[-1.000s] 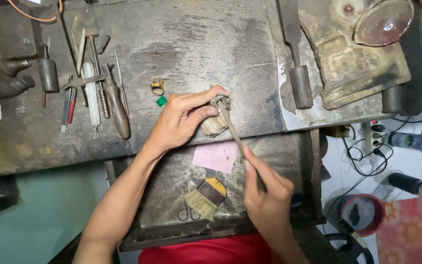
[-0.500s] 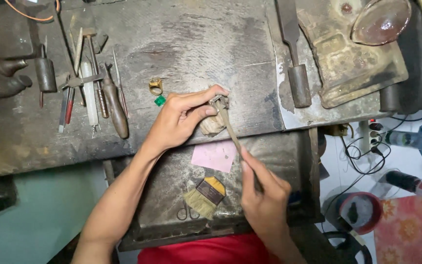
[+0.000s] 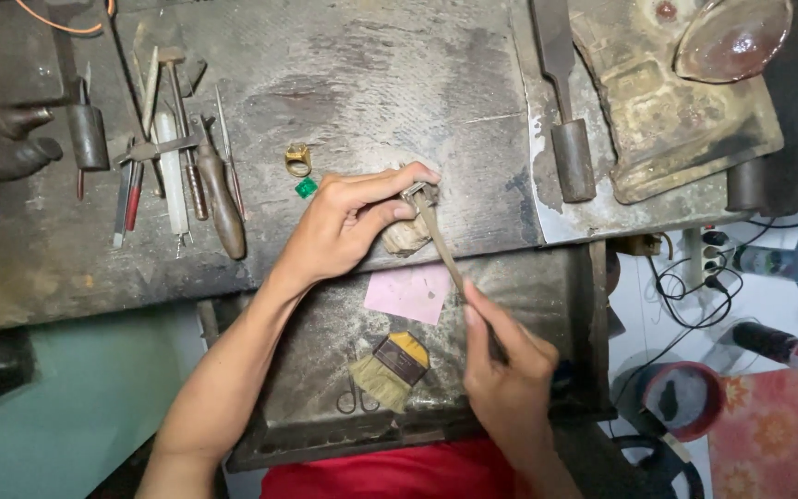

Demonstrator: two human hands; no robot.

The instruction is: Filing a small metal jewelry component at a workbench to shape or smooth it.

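Head view, scarred grey workbench (image 3: 353, 74), open drawer (image 3: 519, 296), tangled cables (image 3: 685, 286)

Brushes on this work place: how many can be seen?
1. The brush lies in the tray under the bench edge, below the pink paper and left of the right hand. Others may be hidden among the tools at the upper left.
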